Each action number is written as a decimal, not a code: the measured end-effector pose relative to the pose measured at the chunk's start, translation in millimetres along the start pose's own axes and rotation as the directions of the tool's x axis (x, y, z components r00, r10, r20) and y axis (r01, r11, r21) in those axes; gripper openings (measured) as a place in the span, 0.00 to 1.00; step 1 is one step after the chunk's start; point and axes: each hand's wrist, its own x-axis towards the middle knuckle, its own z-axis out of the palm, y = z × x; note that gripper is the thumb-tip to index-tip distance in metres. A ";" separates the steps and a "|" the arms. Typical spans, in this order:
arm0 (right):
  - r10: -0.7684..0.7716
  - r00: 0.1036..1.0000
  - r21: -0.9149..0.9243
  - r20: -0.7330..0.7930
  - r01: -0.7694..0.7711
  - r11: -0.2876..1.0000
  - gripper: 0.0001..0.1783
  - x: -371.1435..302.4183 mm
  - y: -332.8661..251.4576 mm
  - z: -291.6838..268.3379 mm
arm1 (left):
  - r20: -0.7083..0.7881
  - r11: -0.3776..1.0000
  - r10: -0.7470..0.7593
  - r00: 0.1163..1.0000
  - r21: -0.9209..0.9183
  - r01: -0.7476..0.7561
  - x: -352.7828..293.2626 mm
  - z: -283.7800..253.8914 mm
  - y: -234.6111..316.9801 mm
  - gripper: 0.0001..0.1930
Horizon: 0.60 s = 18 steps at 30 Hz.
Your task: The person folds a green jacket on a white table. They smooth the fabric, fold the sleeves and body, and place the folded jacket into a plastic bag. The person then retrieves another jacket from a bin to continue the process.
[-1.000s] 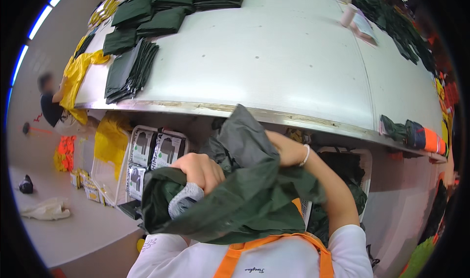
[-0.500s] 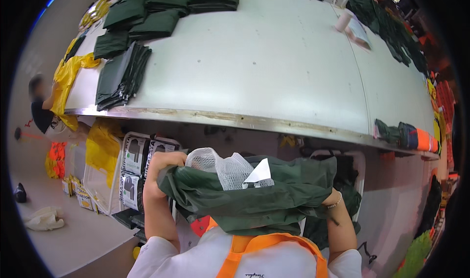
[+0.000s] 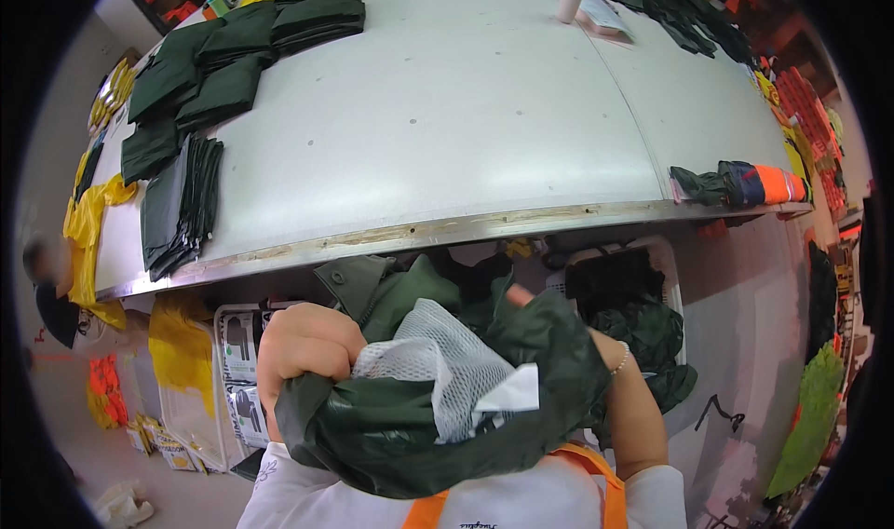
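In front of my chest hangs a bunched dark green rain jacket [image 3: 400,445], partly turned so its white mesh lining [image 3: 438,357] shows. A white label [image 3: 510,391] sticks out beside the mesh. A collar with a snap button [image 3: 352,284] lies at the far side of the bundle. My left hand [image 3: 309,345] is closed round the jacket's left edge, next to the mesh. Green cloth covers most of my right hand [image 3: 519,295]; only a fingertip shows at the jacket's far right, and its grip is hidden. A beaded bracelet [image 3: 621,358] circles that wrist.
Beyond the jacket runs a long white table [image 3: 466,156] with folded dark green garments [image 3: 219,82] at its left. Crates stand below: one with packaged goods [image 3: 244,343] at left, one with dark green garments [image 3: 643,324] at right. Another person [image 3: 51,278] is at far left.
My left hand has shifted slightly left and down with the jacket edge. My right hand has moved inward and away under the cloth. The collar now shows, and the view has turned right.
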 end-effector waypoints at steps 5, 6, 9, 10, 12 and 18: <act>-0.134 0.958 -0.149 0.253 0.175 0.973 0.20 -8.2 18.0 -5.2 | 0.141 0.995 0.098 0.985 0.015 -0.101 8.7 -29.8 -4.2 0.19; -0.279 0.959 -0.330 0.058 0.282 0.901 0.19 -12.9 0.7 -2.2 | 0.100 0.995 0.071 0.992 0.060 -0.078 2.7 -36.7 1.4 0.19; -0.392 0.368 -0.278 -0.843 0.326 0.903 0.06 -39.4 -5.5 -23.2 | -0.257 0.800 -0.040 0.966 0.571 0.184 -2.2 -38.4 22.0 0.10; -0.447 0.280 -0.225 -0.850 0.575 0.787 0.05 -64.5 3.3 -56.8 | -0.382 0.681 -0.015 0.924 0.673 0.289 -0.4 -36.9 22.0 0.09; -0.723 -0.011 -0.707 -0.690 0.221 0.672 0.03 -73.7 -37.4 -51.7 | -0.390 0.637 0.018 0.921 0.714 0.290 -13.7 -39.9 9.6 0.09; -0.924 0.201 -0.908 -0.324 0.209 0.364 0.11 -114.8 -116.8 -53.6 | -0.553 0.972 -0.030 0.833 0.178 0.153 -35.0 -82.3 12.4 0.13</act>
